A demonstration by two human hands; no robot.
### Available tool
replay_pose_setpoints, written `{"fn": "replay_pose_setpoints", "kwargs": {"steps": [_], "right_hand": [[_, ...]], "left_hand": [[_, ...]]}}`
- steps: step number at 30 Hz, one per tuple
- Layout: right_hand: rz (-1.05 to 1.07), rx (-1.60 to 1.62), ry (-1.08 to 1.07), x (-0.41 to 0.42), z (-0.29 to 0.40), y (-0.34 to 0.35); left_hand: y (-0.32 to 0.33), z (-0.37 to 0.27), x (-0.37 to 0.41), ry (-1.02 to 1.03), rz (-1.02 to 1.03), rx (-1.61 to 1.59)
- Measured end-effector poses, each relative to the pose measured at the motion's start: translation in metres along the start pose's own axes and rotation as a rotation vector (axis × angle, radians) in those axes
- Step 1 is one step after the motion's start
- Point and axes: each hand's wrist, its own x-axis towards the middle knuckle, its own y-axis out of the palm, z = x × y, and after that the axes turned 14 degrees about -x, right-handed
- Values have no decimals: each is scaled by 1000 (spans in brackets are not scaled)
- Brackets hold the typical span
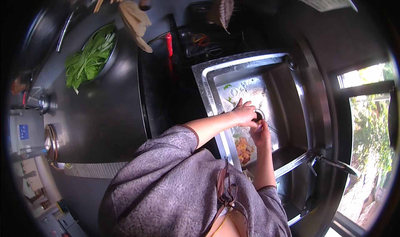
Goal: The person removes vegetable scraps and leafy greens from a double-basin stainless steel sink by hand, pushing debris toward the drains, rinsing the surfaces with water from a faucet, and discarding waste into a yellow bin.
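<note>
Over the drain (258, 114) of a stainless steel sink (212, 93), both of my hands meet. My right hand (262, 134) pinches a small yellowish-pink piece (259, 122), apparently raw meat. Against it lies my left hand (245, 113), some of its fingers spread; its thumb side and what it grips are partly hidden. A pile of raw meat pieces (244, 150) lies on the sink floor, close to my body and left of my right wrist. Green leaf scraps (227, 86) stick to the wet sink floor beyond my left hand.
Leafy greens (89, 57) fill a metal bowl on the dark counter (103, 121) at left. A beige cloth (134, 20), a red-handled tool (169, 45) and scissors (215, 49) are beyond the sink. The faucet (331, 162) stands right, beside a second basin (293, 187).
</note>
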Motion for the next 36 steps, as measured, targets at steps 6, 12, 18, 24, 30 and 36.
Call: {"fn": "replay_pose_setpoints", "kwargs": {"steps": [6,12,18,24,30,36], "right_hand": [[-54,-437,7,8,-12,61],[-7,-599,-24,32,-23,82],[-264,-798,-30,46,-29,96],[-284,-997,-199,47,-31,114],[-86,-1095,-383,51,-29,143],[-52,-1083,-363,26,-28,181]], "left_hand": [[-29,42,-2,25,-85,-288],[-50,76,-6,113,-236,-121],[-64,108,-24,122,-203,26],[-61,108,-29,188,-138,122],[-65,102,-26,145,-112,87],[-63,113,-28,192,-224,17]]}}
